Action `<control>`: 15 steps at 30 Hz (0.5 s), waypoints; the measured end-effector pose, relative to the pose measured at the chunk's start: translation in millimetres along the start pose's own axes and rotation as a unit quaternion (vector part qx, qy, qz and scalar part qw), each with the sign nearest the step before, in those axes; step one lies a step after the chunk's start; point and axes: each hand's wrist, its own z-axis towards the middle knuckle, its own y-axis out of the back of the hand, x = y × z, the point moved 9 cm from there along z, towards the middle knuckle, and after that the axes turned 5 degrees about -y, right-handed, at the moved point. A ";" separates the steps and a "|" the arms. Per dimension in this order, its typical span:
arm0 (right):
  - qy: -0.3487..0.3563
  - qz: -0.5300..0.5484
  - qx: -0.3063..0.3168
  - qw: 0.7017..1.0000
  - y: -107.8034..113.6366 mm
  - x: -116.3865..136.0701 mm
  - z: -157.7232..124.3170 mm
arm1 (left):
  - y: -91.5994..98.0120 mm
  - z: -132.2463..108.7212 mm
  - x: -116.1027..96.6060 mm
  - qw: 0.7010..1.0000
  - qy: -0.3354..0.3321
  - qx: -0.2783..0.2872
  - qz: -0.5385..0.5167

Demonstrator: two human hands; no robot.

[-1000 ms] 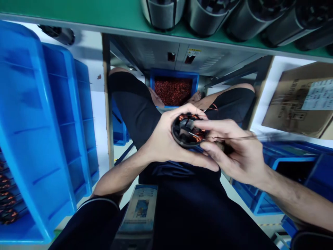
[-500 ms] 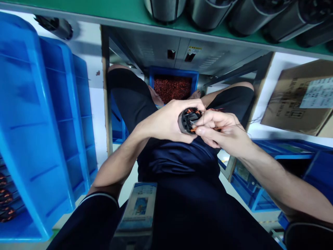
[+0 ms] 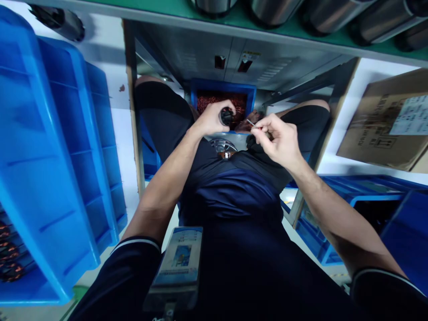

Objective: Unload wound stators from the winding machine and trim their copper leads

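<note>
My left hand (image 3: 210, 119) is wrapped around a dark motor stator (image 3: 226, 117), its open black end facing up. It is held above the blue bin. To the right of it, apart from the stator, my right hand (image 3: 279, 137) pinches a thin tool with a metal shaft (image 3: 250, 122); a bit of red shows at the fingers, and the rest of the tool is hidden in the hand. Below and between the hands, a shiny round metal part (image 3: 223, 146) with a copper-coloured piece shows between my thighs.
A blue bin (image 3: 251, 96) of copper wire scraps stands on the floor ahead. Several metal motor cylinders (image 3: 276, 11) line the green bench (image 3: 150, 8) above. Large blue crates (image 3: 76, 147) stand at left, and a cardboard box (image 3: 374, 120) lies at right.
My hands have parted. The left hand moved forward with the stator, over the bin. The right hand came away from the stator's end, and its metal shaft now shows clear of it.
</note>
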 end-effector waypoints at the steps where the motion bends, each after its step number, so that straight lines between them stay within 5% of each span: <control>1: 0.021 -0.043 -0.006 0.999 5.1 2.1 1.8 | 10.0 0.7 16.5 0.999 0.026 -0.033 0.024; 9: -0.009 -0.228 0.087 0.970 -4.6 -34.2 48.9 | 64.4 -0.8 84.2 0.931 0.138 -0.334 -0.049; 12: -0.068 -0.307 0.129 0.941 -21.4 -61.7 75.2 | 58.9 -18.9 81.1 0.917 0.181 -0.337 -0.113; 15: -0.100 -0.335 0.146 0.925 -40.5 -82.2 103.5 | 45.0 -43.9 42.8 0.938 0.160 -0.281 -0.127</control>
